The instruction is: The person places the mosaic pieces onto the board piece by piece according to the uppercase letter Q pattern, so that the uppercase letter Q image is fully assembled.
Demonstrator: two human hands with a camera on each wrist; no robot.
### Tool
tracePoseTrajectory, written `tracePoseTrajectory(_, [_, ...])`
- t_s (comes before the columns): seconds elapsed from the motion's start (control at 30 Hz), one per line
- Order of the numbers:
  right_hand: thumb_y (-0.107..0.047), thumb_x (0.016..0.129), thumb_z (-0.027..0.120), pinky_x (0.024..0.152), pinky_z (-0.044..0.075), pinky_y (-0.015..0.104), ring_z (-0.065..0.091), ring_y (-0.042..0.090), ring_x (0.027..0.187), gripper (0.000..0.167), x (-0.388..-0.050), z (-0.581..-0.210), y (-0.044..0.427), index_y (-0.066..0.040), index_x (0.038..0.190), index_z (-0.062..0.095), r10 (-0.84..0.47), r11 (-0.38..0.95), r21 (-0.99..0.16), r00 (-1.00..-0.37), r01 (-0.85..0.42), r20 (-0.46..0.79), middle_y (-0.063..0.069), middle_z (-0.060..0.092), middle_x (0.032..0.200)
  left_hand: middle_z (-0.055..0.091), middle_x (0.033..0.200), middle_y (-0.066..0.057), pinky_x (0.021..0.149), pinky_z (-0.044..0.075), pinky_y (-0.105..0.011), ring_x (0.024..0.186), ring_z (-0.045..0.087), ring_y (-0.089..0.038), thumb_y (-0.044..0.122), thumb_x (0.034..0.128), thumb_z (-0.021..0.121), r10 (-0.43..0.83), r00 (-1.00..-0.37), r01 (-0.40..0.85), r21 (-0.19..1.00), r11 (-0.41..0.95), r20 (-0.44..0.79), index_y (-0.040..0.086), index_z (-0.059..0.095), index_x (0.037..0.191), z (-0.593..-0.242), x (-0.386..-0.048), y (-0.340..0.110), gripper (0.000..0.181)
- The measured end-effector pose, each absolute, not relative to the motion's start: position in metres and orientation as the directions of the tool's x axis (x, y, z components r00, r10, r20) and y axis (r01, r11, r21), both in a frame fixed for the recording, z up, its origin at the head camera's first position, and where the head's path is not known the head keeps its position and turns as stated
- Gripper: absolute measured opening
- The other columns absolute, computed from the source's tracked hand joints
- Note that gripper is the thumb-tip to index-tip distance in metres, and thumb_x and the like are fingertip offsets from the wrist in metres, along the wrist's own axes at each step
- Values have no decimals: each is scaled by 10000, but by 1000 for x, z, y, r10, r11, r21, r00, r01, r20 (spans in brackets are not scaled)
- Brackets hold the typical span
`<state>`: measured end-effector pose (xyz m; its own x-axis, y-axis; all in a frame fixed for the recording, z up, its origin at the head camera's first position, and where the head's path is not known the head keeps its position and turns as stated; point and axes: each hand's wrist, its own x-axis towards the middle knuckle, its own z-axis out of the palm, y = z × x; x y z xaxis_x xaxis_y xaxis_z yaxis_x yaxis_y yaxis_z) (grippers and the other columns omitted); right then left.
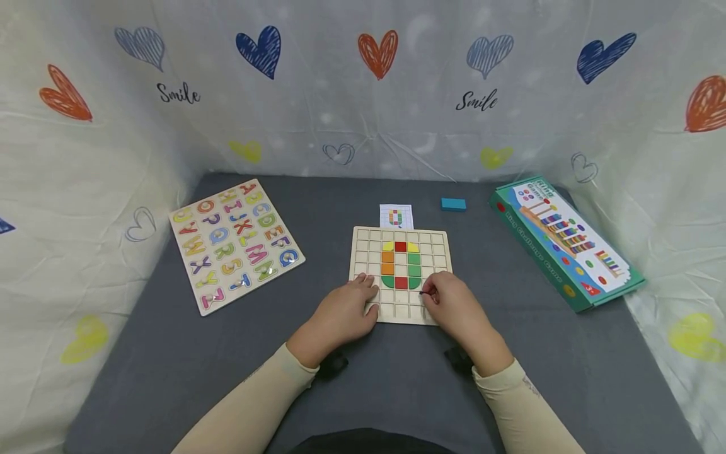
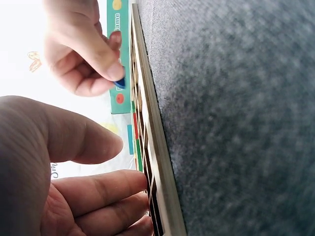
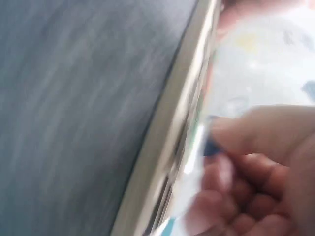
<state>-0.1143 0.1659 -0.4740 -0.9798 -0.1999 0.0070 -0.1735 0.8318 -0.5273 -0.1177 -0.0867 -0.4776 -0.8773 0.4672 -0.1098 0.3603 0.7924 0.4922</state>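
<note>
A wooden grid board (image 1: 401, 311) lies in front of me. Red, yellow, orange and green tiles (image 1: 388, 263) form a ring in its squares. Between thumb and fingertips, my right hand (image 1: 458, 310) pinches a small dark blue tile (image 2: 119, 83) above the board's right part. The right wrist view is blurred, but the same blue tile (image 3: 211, 146) shows at the thumb tip. My left hand (image 1: 342, 310) rests on the board's left side with its fingers extended, holding nothing. A pattern card (image 1: 396, 215) lies just beyond the board's far edge.
An alphabet board (image 1: 238, 246) of coloured letters lies at the left. At the right is a green game box (image 1: 567, 243). A small blue block (image 1: 453, 204) sits behind the grid board to the right. A heart-print curtain (image 1: 363, 101) surrounds the grey table (image 1: 363, 391).
</note>
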Motion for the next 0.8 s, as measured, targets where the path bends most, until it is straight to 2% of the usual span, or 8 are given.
tracePoseTrajectory(0.17, [-56,963,801,674,480,334,528,166,745,92,-113,-480,155,-93,927,724,-235,839,-500,-972,-213,20,43,628,887,564,1629,-124,1283,405,-502,1588,460,-297,275,1054,621,470,-877,367,492,790,-100,37,687,1469,-477,-117,-87,483])
tracePoseTrajectory(0.4, [-90,937,856,683,491,323,542,157,755,88,-114,-479,157,-94,935,769,-246,809,-551,-969,-204,-3,28,629,877,576,1618,-129,1270,425,-514,1578,475,-310,271,1051,629,471,-877,371,488,790,-96,38,695,1461,-477,-117,-87,476])
tracePoseTrajectory(0.57, [-35,942,821,687,507,316,557,137,757,35,-115,-478,162,-60,956,802,-288,790,-560,-958,-249,19,29,657,876,566,1629,-127,1272,424,-506,1584,467,-307,274,1052,626,473,-875,370,485,792,-105,43,690,1468,-478,-118,-87,481])
tracePoseTrajectory(0.8, [2,963,780,750,555,351,585,149,800,78,-119,-479,160,-63,982,819,-325,790,-541,-945,-289,29,48,712,928,560,1636,-122,1271,426,-498,1587,463,-297,270,1052,621,472,-874,369,477,797,-112,50,688,1474,-478,-118,-87,480])
